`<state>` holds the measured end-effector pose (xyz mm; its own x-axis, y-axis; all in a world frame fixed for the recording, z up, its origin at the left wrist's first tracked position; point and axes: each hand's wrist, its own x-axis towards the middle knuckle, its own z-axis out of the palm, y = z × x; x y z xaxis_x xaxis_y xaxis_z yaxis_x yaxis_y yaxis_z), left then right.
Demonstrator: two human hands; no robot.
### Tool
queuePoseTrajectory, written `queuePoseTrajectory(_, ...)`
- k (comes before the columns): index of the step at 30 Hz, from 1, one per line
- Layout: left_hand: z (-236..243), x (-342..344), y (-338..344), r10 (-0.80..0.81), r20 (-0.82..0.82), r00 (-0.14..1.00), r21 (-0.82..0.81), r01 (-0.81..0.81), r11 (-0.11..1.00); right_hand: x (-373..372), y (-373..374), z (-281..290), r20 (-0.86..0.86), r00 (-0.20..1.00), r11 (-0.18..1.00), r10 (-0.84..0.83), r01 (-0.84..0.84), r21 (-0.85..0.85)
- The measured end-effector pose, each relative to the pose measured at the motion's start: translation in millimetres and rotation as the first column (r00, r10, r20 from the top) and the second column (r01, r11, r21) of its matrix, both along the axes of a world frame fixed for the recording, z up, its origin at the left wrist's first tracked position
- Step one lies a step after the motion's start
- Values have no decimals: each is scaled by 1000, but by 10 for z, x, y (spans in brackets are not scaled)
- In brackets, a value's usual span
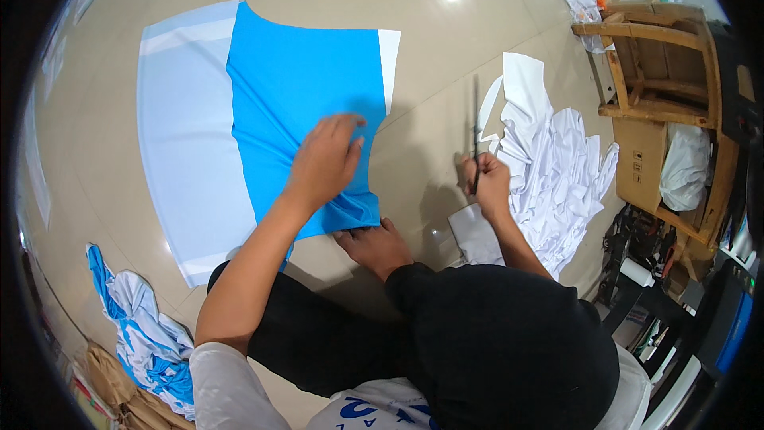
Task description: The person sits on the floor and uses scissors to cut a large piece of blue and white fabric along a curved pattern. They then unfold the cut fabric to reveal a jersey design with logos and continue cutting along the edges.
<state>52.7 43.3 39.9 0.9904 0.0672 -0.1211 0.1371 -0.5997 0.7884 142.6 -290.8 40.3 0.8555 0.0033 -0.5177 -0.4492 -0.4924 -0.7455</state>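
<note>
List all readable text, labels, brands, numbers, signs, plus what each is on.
White shirt on the wearer: large dark-blue characters, partly in view; I won't transcribe printed text.
Cardboard box, right side: small dark printed marks, too small to read.
Blue fabric: no text visible.

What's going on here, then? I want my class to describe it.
A person on a tiled floor has bright blue cloth spread out in front of them, with a pale panel along its left side. Their left hand, blurred, is over the blue cloth; whether it touches is unclear. Their right hand holds dark scissors away from that cloth, beside a rumpled white fabric pile. A bare foot is at the blue cloth's near edge.
</note>
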Motion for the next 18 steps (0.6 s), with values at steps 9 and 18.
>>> queuePoseTrajectory(9, -327, 323, -83, 10, 155, 988, 448, -80, 890, -673, 346, -30, -270, 934, 967, 232, -191, 172)
queuePoseTrajectory(18, -452, 359, -22, 152, 147, 977, 553, -209, 807, -603, 539, -59, -389, 862, 934, 324, -226, 277)
